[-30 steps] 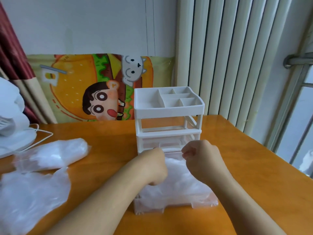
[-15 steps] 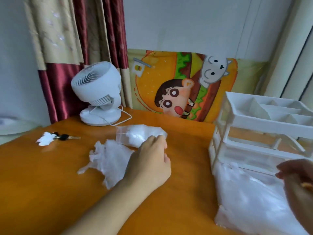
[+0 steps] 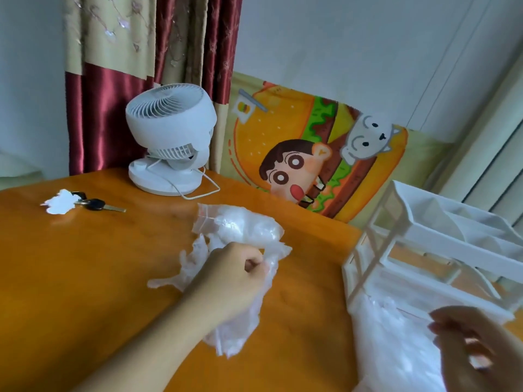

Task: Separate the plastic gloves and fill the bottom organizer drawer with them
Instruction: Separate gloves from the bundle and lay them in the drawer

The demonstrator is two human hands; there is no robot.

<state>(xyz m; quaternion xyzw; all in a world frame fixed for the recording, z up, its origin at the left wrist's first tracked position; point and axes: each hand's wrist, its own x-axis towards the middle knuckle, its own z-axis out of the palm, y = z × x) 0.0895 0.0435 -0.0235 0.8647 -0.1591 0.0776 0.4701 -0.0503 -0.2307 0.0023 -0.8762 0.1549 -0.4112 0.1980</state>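
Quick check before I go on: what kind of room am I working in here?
Probably a home room, not a workshop: an orange wooden table against the wall, a small white desk fan, red and beige curtains, and keys lying nearby.

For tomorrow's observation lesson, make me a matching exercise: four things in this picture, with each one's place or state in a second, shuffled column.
Column 1
1. fan
2. keys
3. left hand
4. organizer

Column 2
A. grips a loose plastic glove
B. at the table's right edge
C. upright before the curtain
D. flat beside a white tag

Pairs: 1-C, 2-D, 3-A, 4-B
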